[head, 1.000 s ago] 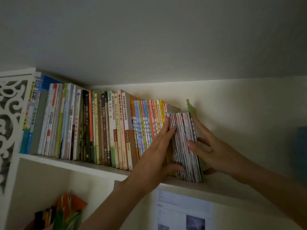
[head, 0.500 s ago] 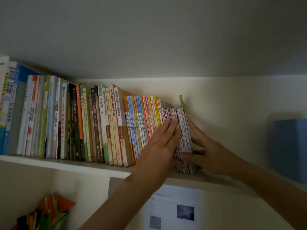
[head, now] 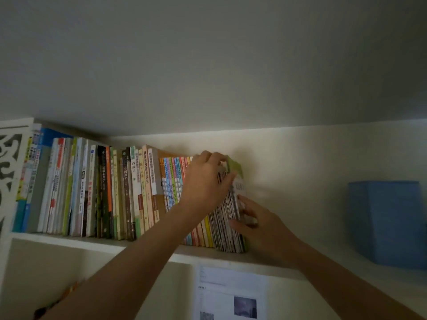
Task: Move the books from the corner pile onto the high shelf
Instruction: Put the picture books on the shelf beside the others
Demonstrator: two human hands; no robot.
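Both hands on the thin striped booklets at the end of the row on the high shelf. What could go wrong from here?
1. The thin booklets end the row with no bookend; once the right hand leaves their outer side, they may lean or fan out.
2. The left hand curls over their top edges beside the green book; pulling away could drag one forward off the shelf.

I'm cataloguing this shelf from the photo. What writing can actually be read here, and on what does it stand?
"西游记": white book spine, mid-row on the shelf.
"中国通史": dark book spine just left of it.
Other book spines: printed, but too small or blurred to read.
Thin booklets between the left hand and right hand: unreadable.
Paper sheet under the shelf: text and a code square, too blurred.
Blue box: no writing visible.
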